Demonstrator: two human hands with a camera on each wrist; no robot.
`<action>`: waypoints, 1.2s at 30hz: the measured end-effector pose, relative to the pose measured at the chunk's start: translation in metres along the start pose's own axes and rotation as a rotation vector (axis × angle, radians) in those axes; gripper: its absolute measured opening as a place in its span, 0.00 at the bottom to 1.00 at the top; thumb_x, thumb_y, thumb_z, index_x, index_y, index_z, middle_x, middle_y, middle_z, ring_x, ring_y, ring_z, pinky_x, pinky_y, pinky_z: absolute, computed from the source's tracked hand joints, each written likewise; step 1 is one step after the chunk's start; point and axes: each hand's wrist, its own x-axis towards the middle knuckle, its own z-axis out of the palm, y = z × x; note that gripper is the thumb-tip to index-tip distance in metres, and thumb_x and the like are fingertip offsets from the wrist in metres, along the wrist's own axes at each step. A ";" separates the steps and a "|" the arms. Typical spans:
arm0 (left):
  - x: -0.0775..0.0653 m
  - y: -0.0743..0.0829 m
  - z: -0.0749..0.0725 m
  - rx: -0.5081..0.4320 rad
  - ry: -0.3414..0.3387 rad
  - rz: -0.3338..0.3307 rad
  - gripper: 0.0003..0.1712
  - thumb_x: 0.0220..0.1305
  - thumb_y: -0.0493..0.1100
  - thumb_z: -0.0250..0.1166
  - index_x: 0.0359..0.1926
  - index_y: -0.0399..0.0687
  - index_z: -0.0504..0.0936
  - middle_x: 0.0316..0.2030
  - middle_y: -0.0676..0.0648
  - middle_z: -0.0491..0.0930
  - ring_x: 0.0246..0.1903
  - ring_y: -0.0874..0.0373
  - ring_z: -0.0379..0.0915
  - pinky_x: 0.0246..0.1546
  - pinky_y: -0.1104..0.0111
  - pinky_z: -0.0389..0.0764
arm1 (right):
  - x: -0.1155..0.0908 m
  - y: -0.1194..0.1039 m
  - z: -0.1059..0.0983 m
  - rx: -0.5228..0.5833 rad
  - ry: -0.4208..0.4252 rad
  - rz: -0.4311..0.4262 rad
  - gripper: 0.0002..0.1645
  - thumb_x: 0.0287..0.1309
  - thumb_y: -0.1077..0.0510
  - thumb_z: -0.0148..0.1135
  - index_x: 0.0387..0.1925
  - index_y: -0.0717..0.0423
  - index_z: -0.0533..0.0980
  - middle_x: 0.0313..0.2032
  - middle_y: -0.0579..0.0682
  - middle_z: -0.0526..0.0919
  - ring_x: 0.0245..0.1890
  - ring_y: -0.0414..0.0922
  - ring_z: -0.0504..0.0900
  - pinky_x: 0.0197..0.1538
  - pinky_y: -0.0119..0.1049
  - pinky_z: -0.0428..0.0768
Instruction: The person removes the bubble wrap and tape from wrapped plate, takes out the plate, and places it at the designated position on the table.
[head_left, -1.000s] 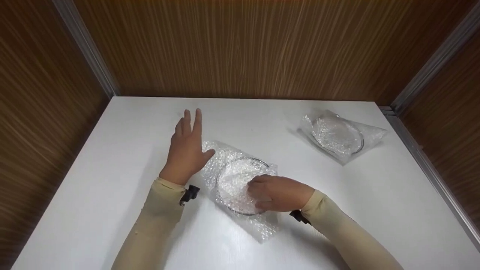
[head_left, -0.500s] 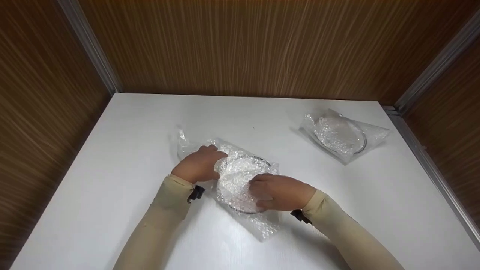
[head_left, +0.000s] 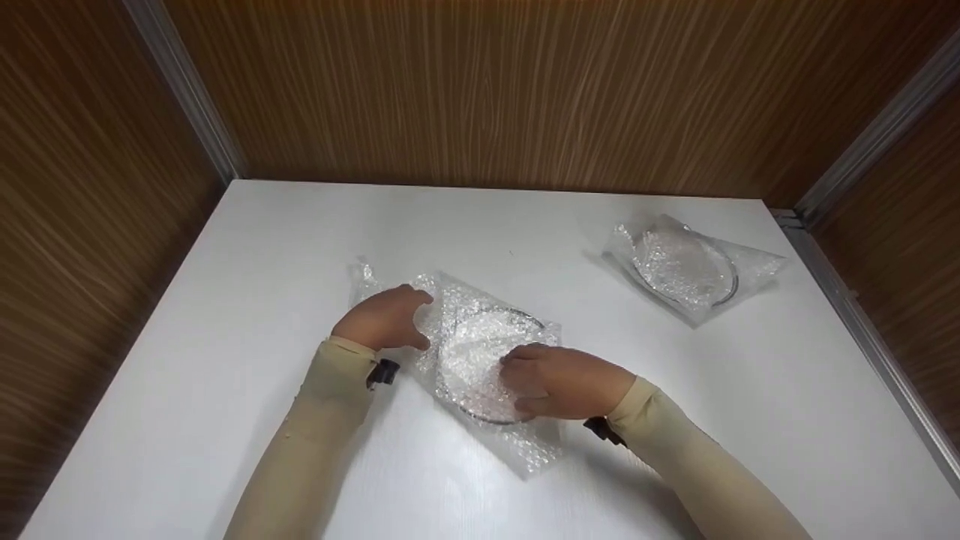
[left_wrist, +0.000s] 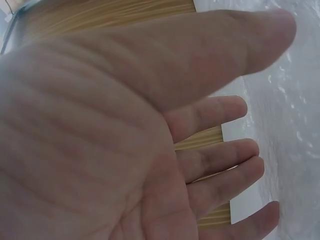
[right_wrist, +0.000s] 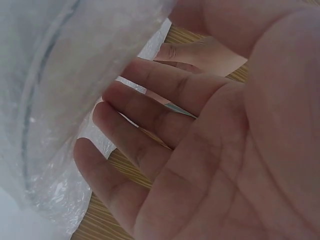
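Note:
A round, flat thing with a dark rim [head_left: 525,315] lies on the table inside clear bubble wrap [head_left: 457,300]. The fingertips of my right hand [head_left: 566,382] rest on its right side, and its fingers look fairly straight in the right wrist view. At the wrap's upper left, my left hand [head_left: 384,319] has its thumb and fingers apart, with no wrap pinched between them. In the left wrist view those fingers [left_wrist: 220,155] reach out loosely, tips right at the wrap [left_wrist: 300,150]. A loose flap of wrap [head_left: 364,271] shows beyond the left hand.
Another round thing in bubble wrap [head_left: 686,266] lies at the back right of the white table [head_left: 285,225]. Wood-grain panels [head_left: 480,90] with metal corner strips [head_left: 187,90] stand behind the table and along both sides.
My left hand came down from a raised, spread pose to the wrap's left part, then drew back slightly to the left. The right hand stays on the wrapped thing.

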 end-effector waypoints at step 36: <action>-0.009 0.033 0.013 0.107 -0.119 0.086 0.46 0.51 0.48 0.81 0.72 0.63 0.75 0.81 0.40 0.51 0.77 0.41 0.52 0.66 0.48 0.71 | 0.009 0.002 0.007 -0.138 0.168 0.108 0.10 0.54 0.56 0.71 0.27 0.46 0.76 0.30 0.39 0.76 0.26 0.36 0.73 0.28 0.34 0.75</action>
